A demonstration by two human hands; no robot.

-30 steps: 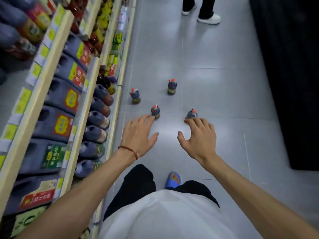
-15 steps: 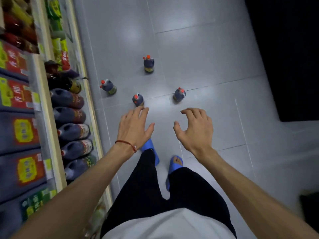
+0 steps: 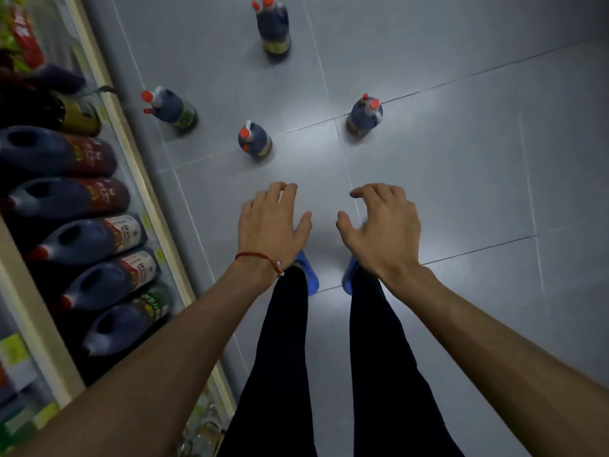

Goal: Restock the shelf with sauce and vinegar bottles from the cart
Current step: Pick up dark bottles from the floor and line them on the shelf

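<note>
Several dark sauce bottles with red caps stand upright on the grey tiled floor ahead of me: one nearest, one to the right, one by the shelf and one farthest. My left hand, with a red string at the wrist, hovers open below the nearest bottle, touching nothing. My right hand hovers open beside it, fingers curled, empty. Neither hand reaches a bottle.
The shelf runs along the left, its lower tier packed with large dark jugs lying with caps outward. My legs and blue slippers are below my hands. Grey floor tiles stretch to the right.
The view has tilted down and come closer to the floor bottles. Both hands stay open and empty, now lower in view and short of the bottles. My feet now show under them.
</note>
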